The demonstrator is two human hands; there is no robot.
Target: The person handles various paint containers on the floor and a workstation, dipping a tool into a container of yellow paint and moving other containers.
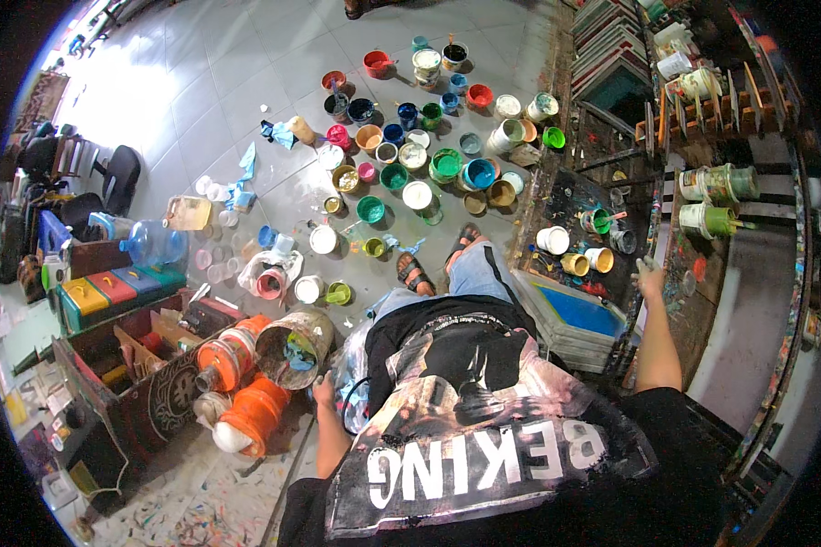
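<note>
My left hand hangs beside a dirty grey bucket that lies tipped with blue rags in it. Its fingers are small and partly hidden, so their grip is unclear. My right hand reaches over the edge of the paint-stained bench on the right, fingers loosely apart with nothing visible in them. Nearest to it on the bench are a grey cup, a green paint pot with a stirrer and a tan paint pot. A stack of framed screens leans between my legs and that bench.
Many open paint pots, such as a white one and a green one, crowd the tiled floor ahead of my sandalled feet. Orange containers and a wooden box stand at left. Shelves with pots line the right side.
</note>
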